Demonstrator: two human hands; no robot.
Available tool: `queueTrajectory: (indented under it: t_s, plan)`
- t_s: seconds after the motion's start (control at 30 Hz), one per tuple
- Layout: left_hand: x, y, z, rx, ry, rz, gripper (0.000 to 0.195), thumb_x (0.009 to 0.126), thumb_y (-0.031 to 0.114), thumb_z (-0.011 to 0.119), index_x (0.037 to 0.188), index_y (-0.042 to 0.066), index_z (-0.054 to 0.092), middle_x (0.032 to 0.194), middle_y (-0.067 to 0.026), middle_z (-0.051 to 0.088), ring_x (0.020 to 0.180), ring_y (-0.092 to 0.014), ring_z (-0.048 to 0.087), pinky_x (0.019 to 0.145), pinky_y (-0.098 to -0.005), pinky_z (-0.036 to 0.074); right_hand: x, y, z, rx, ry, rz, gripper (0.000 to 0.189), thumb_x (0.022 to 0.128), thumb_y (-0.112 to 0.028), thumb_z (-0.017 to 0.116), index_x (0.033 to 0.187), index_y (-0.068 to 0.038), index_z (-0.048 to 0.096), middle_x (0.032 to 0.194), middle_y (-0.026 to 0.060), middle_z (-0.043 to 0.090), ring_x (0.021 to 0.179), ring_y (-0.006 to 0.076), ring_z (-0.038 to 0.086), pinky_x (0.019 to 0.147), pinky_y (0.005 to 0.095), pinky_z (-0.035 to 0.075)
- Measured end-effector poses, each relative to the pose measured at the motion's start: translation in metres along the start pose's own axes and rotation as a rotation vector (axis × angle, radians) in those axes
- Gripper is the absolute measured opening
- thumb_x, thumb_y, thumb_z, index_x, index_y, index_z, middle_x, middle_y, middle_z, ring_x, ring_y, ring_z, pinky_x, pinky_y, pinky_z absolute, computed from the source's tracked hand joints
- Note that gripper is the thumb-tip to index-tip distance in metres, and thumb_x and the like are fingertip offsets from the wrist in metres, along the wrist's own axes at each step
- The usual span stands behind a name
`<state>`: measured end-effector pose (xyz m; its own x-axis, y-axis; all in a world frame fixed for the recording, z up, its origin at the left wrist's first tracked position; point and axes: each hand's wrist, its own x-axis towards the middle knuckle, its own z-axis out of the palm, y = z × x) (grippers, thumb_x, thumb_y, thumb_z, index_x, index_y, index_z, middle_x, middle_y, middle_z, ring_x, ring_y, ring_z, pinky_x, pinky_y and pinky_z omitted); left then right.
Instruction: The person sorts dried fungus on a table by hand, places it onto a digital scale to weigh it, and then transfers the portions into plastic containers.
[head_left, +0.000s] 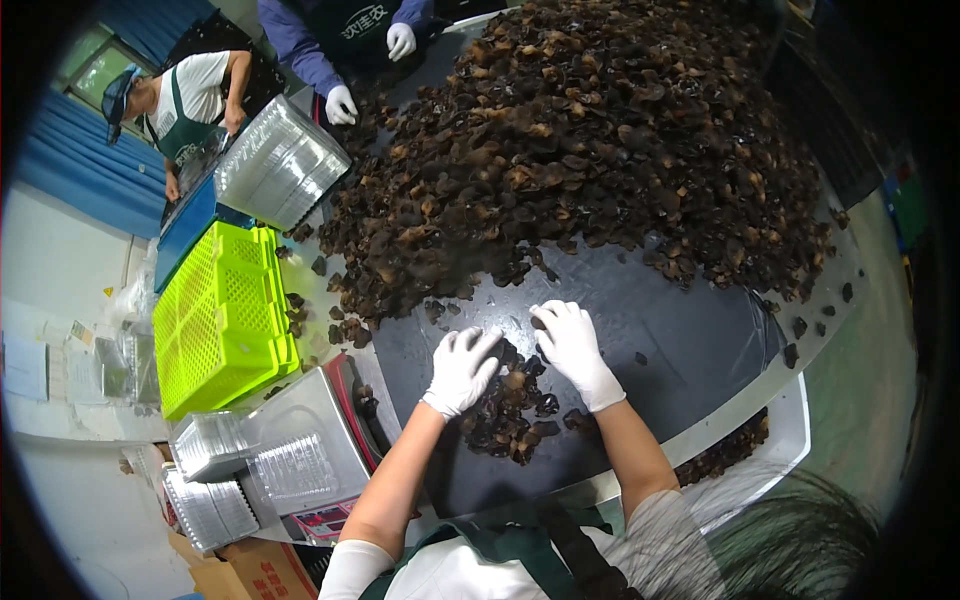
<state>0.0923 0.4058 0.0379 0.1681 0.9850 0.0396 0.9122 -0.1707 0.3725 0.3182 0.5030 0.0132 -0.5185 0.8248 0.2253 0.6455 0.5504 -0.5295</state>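
My left hand (463, 371), in a white glove, rests at the upper left edge of a small heap of dark wood ear fungus (514, 409). Its thumb and fingers are apart, but whether they pinch a piece is hidden against the dark fungus. My right hand (576, 349), also gloved, is just to the right and above that heap. A dark piece of fungus (537, 322) shows at its bent fingertips. Both hands are low over a dark sheet (667, 352) on the table. Beyond them rises a very large mound of wood ear fungus (570, 150).
At left are a lime-green plastic crate (217, 322), a weighing scale (330, 420) with a clear tray (292, 465) on it, and stacked clear trays (281, 161). A white tub (787, 435) with fungus stands below the table edge. Two co-workers (184, 97) are at the far side.
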Motion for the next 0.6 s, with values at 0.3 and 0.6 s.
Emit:
queueTrajectory:
  t_s: [0.3, 0.6]
  plan:
    - [-0.013, -0.015, -0.009, -0.226, 0.261, 0.018, 0.030, 0.091, 0.012, 0.061, 0.120, 0.012, 0.068, 0.123, -0.0116, 0.062, 0.119, -0.035, 0.054, 0.108, -0.0446, 0.038, -0.026, 0.008, -0.076, 2.221, -0.201, -0.328, 0.050, 0.100, -0.040, 0.047, 0.109, 0.005, 0.068, 0.093, 0.0192, 0.070, 0.083, 0.0262, 0.066, 0.079, 0.0385, 0.053]
    - [-0.027, 0.011, -0.003, 0.013, -0.184, -0.148, 0.053, 0.096, 0.044, 0.055, 0.147, 0.032, 0.049, 0.157, -0.0158, 0.036, 0.143, -0.054, 0.023, 0.114, -0.0712, 0.017, -0.039, -0.041, -0.020, 0.255, -0.183, -0.249, 0.061, 0.082, -0.041, 0.073, 0.128, -0.003, 0.062, 0.138, 0.0186, 0.058, 0.128, 0.0348, 0.052, 0.107, 0.0448, 0.037]
